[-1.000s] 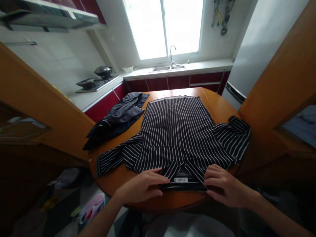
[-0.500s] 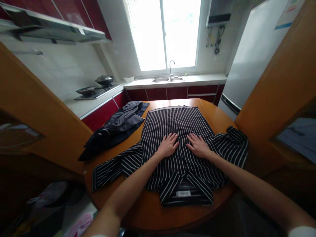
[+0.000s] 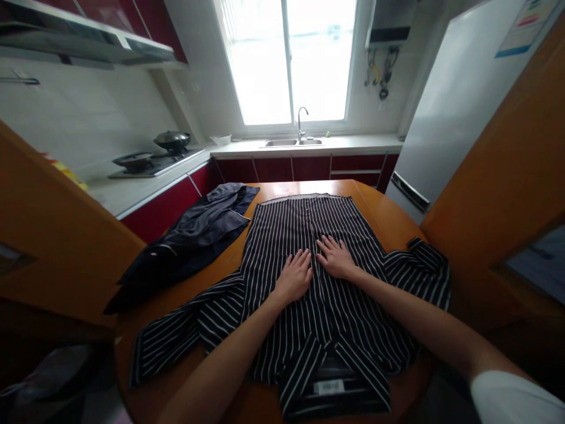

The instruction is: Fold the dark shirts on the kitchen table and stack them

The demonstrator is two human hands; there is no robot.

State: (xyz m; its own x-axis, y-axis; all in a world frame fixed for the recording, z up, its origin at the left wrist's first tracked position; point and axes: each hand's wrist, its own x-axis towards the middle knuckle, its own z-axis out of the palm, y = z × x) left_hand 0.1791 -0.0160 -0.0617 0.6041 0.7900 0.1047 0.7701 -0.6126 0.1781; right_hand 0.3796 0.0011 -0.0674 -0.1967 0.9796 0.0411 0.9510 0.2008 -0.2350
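A black-and-white striped shirt point(image 3: 282, 235) lies spread front side up, its collar towards me and its hem at the far side. My left hand point(image 3: 294, 275) rests on the shirt's middle, fingers stretched out. Just right of it and slightly farther off, my right hand point(image 3: 335, 257) presses flat on the cloth with its fingers spread. One sleeve reaches out to the left; the other is bent on the right. A white label point(image 3: 329, 387) shows inside the collar.
The shirt lies on a round wooden table point(image 3: 375, 209). A dark jacket point(image 3: 198, 227) is heaped on the table's left side. Beyond stand a counter with a sink point(image 3: 282, 143), a stove with a lidded wok point(image 3: 172, 140), and a fridge point(image 3: 459, 106) on the right.
My right hand has slid left and slightly away over the shirt, nearer the centre. My left hand lies a little closer to the collar. The camera view has moved closer to the table.
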